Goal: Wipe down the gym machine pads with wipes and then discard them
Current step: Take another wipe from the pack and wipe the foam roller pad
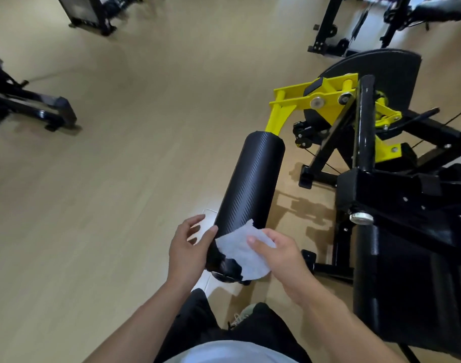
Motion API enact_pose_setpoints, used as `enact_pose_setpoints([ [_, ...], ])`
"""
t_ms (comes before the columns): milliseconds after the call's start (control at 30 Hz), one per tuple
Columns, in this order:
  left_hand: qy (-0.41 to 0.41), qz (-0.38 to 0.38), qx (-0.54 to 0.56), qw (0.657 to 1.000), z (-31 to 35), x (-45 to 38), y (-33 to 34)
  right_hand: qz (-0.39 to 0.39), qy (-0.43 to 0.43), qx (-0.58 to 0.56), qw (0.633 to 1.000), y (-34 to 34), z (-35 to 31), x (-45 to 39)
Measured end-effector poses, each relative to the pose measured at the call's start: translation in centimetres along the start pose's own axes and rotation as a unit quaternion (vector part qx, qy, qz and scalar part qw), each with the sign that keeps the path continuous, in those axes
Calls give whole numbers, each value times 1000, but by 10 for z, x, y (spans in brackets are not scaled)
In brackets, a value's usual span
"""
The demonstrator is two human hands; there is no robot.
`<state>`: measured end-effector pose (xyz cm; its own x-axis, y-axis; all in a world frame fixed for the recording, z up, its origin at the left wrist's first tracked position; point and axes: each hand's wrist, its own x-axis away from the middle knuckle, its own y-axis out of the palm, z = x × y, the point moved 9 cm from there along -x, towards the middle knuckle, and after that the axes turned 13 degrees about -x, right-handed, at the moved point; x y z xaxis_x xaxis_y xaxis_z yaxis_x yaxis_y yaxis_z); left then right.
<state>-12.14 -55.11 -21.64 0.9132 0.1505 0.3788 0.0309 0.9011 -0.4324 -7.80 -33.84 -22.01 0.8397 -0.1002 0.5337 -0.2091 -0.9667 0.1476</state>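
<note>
A black cylindrical roller pad (250, 179) with a carbon-weave texture sticks out from the machine's yellow arm (281, 111) toward me. A white wipe (242, 254) lies draped over the pad's near end. My right hand (279, 258) presses the wipe against the pad with its fingers on top. My left hand (187, 247) cups the pad's near left side, fingers spread, thumb against the pad's edge beside the wipe.
The black machine frame (397, 210) with an upright post (365, 121) and a black seat pad (402, 292) stands at the right. Other black equipment sits at the left (32, 108) and along the back (90, 14). Wooden floor (119, 179) surrounds it.
</note>
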Motion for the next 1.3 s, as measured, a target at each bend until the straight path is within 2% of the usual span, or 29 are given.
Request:
enact_pose_setpoints([
  [67, 26, -105, 17, 994, 7, 11, 22, -58, -22, 38, 997, 10, -10, 5],
  [133, 35, -221, 21, 974, 9, 26, 45, -128, -15, 20, 991, 22, -15, 11],
  [200, 19, -297, 48, 953, 2, 37, 63, -153, -6, 22, 988, 27, -18, 14],
  [267, 5, -303, 77, 950, -5, 39, 68, -109, -4, 44, 993, 20, -19, 11],
  [433, -3, -247, 81, 966, -21, 26, 69, -30, 28, 82, 996, 4, -11, 4],
  [500, 5, -245, 71, 967, -23, 22, 70, -54, 79, 72, 993, 6, -1, 5],
  [567, 12, -246, 70, 967, -24, 20, 71, -83, 127, 4, 988, 11, 10, 6],
  [600, 15, -237, 68, 969, -24, 17, 70, -71, 133, -28, 988, 11, 13, 2],
  [633, 14, -219, 67, 973, -24, 13, 67, -28, 120, -52, 991, 8, 11, -4],
  [700, 16, -171, 62, 983, -28, 0, 59, 126, 23, -22, 991, -19, -4, -21],
  [767, 43, -137, 12, 989, -29, -13, 51, 279, -145, 77, 946, -42, -40, -22],
  [800, 65, -127, -31, 989, -29, -17, 48, 300, -218, 117, 921, -40, -54, -19],
  [833, 84, -123, -73, 986, -28, -21, 47, 271, -249, 157, 916, -30, -58, -22],
  [867, 96, -127, -105, 982, -30, -24, 48, 203, -250, 217, 922, -15, -51, -31],
  [900, 98, -137, -123, 978, -34, -27, 50, 99, -212, 300, 925, 4, -29, -44],
  [933, 92, -151, -131, 975, -40, -30, 53, 5, -165, 395, 903, 22, 0, -48],
  [967, 80, -165, -134, 974, -45, -32, 56, -54, -150, 453, 877, 33, 24, -45],
  [1000, 64, -177, -135, 973, -51, -34, 59, -68, -173, 477, 859, 37, 35, -41],
  [1067, 45, -196, -133, 970, -59, -37, 62, -10, -248, 454, 855, 33, 31, -34],
  [1133, 63, -214, -124, 967, -61, -37, 66, 26, -271, 451, 850, 28, 32, -38],
  [1233, 66, -264, -126, 954, -76, -33, 77, -39, -213, 526, 822, 47, 60, -57],
  [1300, 70, -298, -154, 940, -88, -32, 82, -84, -237, 579, 775, 55, 66, -63],
])
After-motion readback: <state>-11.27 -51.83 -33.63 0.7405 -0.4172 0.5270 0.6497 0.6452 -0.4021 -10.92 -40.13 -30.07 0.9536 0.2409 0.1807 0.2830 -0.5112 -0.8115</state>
